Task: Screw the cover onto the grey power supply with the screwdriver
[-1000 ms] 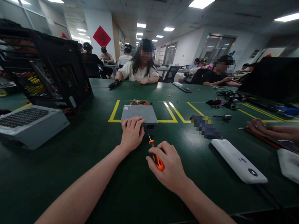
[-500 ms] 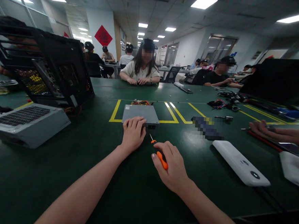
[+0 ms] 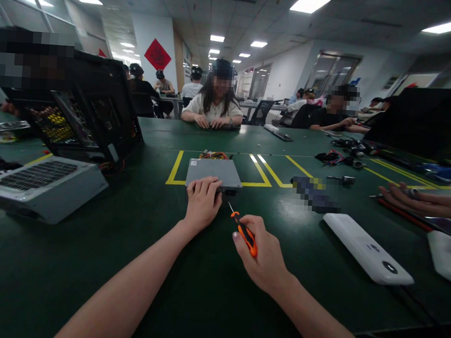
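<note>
A grey computer power supply point(image 3: 219, 171) lies on the green table, with a bundle of coloured cables point(image 3: 213, 155) at its far side. My left hand point(image 3: 203, 201) grips its near left part, fingers bent over the top edge; the thumb is hidden. Its socket point(image 3: 230, 192) faces me, right of that hand. In my right hand point(image 3: 264, 249), closed round the handle, is an orange and black screwdriver point(image 3: 247, 238). The thin shaft points up and left toward the near face of the power supply; the tip appears a little short of it.
At left stand a second power supply point(image 3: 54, 193) and a black computer case point(image 3: 109, 109). A white power bank-like device point(image 3: 366, 248) lies at right, near another person's hand point(image 3: 427, 203). Yellow tape point(image 3: 263, 174) marks the table. A person point(image 3: 214, 104) sits opposite.
My right hand has turned the screwdriver, so more of its handle shows, and the tip sits slightly further right in view. The left hand stays on the power supply.
</note>
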A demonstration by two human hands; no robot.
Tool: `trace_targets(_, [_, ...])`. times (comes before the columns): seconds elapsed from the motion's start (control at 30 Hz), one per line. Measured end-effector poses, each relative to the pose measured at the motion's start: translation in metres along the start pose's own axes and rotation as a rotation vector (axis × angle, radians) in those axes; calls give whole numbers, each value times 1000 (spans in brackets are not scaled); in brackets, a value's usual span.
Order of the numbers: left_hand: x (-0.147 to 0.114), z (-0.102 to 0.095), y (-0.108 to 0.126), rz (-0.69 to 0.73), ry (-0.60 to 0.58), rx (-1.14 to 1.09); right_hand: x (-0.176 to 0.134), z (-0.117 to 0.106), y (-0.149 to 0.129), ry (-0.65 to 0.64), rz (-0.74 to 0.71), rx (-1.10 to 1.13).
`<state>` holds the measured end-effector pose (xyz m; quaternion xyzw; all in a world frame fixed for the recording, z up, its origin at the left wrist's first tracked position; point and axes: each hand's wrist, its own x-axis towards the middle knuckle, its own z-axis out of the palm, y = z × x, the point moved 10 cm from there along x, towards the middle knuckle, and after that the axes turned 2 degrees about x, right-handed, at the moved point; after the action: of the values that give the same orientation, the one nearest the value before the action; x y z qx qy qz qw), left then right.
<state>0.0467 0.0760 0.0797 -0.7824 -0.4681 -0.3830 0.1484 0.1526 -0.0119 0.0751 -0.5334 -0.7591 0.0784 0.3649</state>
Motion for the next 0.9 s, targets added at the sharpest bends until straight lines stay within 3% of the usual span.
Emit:
trace_targets(0.17, [0,1,0,5,-7,5,-1,1,-20,0,-191,-100])
trace_targets(0.37, [0,0,0,-2,6,5,1,0,-1,-1,10,28])
trace_targets(0.57, [0,-1,1,-2,7,0,0,4,-17,-34,-164,-99])
trace_targets(0.77, [0,-1,1,-4,5,-2,0,2,-1,-12,12,2])
trace_targets(0.9, [0,0,1,-3,5,5,-1,4,-13,-35,-123,-61])
